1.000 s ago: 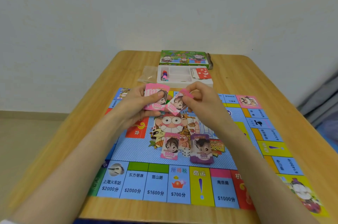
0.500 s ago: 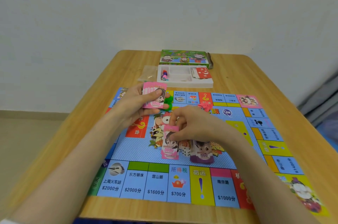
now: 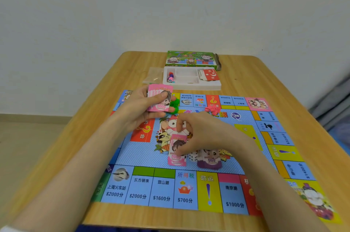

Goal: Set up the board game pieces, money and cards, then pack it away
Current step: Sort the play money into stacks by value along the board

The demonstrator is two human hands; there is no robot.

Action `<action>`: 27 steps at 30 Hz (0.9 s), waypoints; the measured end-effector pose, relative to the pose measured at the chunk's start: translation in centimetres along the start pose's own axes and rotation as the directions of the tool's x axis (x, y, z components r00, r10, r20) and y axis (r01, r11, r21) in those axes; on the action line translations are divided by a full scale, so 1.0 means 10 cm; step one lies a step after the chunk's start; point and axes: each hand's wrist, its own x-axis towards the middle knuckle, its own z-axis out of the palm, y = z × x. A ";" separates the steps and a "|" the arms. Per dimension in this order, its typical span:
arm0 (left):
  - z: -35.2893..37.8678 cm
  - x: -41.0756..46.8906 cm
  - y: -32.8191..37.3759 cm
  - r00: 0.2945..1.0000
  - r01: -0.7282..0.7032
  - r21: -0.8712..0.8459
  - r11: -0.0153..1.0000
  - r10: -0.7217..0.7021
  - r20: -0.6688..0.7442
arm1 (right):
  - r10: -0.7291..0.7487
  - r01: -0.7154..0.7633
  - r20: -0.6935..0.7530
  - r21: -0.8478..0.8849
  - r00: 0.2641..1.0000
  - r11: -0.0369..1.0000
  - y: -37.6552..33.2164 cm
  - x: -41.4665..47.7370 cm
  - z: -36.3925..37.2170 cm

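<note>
Your left hand (image 3: pixel 144 106) holds a stack of pink 5000 notes (image 3: pixel 159 100) above the far-left part of the board (image 3: pixel 189 186). The fingers are closed on the stack, thumb across its face, so the notes stay squared and the printed value faces you for checking

Your right hand (image 3: pixel 200 135) rests low over the middle of the board. Its fingers (image 3: pixel 181 149) pinch a single pink note (image 3: pixel 177 156) that lies on, or just above, the pink pile in the centre; contact with the pile cannot be confirmed. This arrangement appears to serve dealing: one hand stores the supply, the other lays notes down one at a time

A purple 500 pile (image 3: pixel 210 161) lies just right of the pink pile, with white dice (image 3: pixel 193 156) between them. Keeping each value in its own pile lets you count the money at a glance

Green pieces (image 3: pixel 175 106) and pink pieces (image 3: pixel 212 109) sit loose on the far half of the board, outside the dealing area

Beyond the board, the white tray (image 3: pixel 212 85) rests on the desk (image 3: pixel 246 72). Its left compartment holds small coloured pieces (image 3: pixel 171 77); red cards (image 3: pixel 210 74) lie at its right end. The green box (image 3: pixel 191 59) sits just behind the tray, and a clear bag (image 3: pixel 154 76) lies at its left. These stay close so packing away needs only a short reach

Judged stage: money setup in progress; cards remain in the tray
</note>
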 end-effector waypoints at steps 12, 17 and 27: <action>-0.01 0.00 0.00 1.000 -0.002 -0.001 1.000 0.002 -0.010 | -0.147 0.157 0.156 -0.053 0.977 0.986 -0.07 -0.04 0.06; -0.01 0.00 0.00 1.000 0.004 -0.004 1.000 -0.004 -0.009 | -0.163 0.172 0.121 -0.069 0.979 0.983 -0.08 -0.02 0.08; 0.05 -0.02 -0.03 0.994 0.015 0.108 0.994 -0.027 0.108 | 0.139 0.042 -0.410 0.403 0.901 0.914 -0.01 0.07 -0.01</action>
